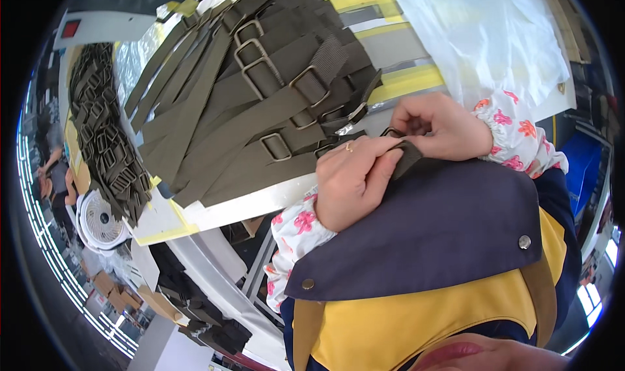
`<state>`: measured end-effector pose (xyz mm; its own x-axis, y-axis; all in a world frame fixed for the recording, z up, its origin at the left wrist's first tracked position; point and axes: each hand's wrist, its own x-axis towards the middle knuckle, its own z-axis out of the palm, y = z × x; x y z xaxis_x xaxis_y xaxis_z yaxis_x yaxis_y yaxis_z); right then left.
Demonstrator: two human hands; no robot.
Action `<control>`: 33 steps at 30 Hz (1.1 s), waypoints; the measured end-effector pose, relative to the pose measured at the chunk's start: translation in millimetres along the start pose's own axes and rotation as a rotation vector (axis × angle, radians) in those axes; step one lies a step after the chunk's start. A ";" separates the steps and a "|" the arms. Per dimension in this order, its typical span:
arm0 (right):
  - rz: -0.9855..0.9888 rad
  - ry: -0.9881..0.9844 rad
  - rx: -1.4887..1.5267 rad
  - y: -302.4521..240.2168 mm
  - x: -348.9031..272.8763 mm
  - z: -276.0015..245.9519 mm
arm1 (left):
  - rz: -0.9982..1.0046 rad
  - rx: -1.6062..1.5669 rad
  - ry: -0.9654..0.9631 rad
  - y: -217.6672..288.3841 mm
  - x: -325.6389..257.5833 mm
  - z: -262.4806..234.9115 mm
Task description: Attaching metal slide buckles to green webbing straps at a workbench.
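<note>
Close to my body, at the table's near edge, my left hand (357, 179) pinches the end of a dark olive webbing strap (407, 161) between thumb and fingers. Just to its right, my right hand (439, 125) has its fingers curled around a small dark metal buckle (391, 132) beside the strap; part of the buckle is hidden by the fingers. Left of my hands lies a large heap of olive webbing straps (215, 120), several with rectangular metal buckles (277, 147) threaded on.
A second pile of straps with buckles (104, 127) runs along the far left of the white table (260, 198). A white fan (102, 219) stands beyond it. Clear plastic sheeting (482, 32) covers the right side, near yellow tape (410, 83). Another person (55, 179) is far left.
</note>
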<state>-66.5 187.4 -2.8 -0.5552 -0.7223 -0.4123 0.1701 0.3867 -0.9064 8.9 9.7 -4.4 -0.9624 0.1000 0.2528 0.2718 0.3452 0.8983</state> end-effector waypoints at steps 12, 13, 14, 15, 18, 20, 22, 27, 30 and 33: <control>-0.077 0.035 -0.131 -9.4 -3.9 -0.1 | -0.269 0.057 -0.096 -1.9 0.4 -5.3; -0.114 0.018 -0.090 -5.7 -2.8 0.7 | -0.268 0.029 -0.125 -4.6 -0.1 -4.8; -0.151 0.000 -0.048 -3.1 -1.0 0.1 | -0.245 -0.020 -0.190 -8.4 1.9 -4.4; -0.151 0.001 -0.046 -2.8 -2.5 0.1 | -0.245 -0.019 -0.192 -10.2 2.1 -1.3; -0.154 -0.019 0.114 -2.4 -5.6 -1.6 | -0.274 -0.217 -0.096 -13.4 0.8 1.9; -0.145 -0.105 0.228 -3.0 -8.2 -3.9 | -0.195 -0.246 -0.105 -13.8 8.2 0.4; -0.180 -0.112 0.291 -12.7 -11.1 -4.2 | -0.133 -0.425 -0.139 -17.4 6.4 4.7; -0.256 -0.122 0.281 -21.1 -13.4 -22.8 | -0.393 -0.378 -0.433 -6.4 -1.5 -36.5; -0.096 -0.002 0.299 -17.6 -12.4 -39.8 | -0.408 -0.007 -0.420 12.7 -14.0 -82.8; -0.038 0.039 0.265 -6.9 -9.0 -42.5 | -0.531 0.380 -0.274 22.5 -28.8 -117.7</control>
<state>-97.3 215.6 11.0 -0.5950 -0.7089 -0.3787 0.3533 0.1926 -0.9155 42.4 -95.2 50.8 -0.9434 0.0420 -0.3290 -0.2039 0.7090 0.6751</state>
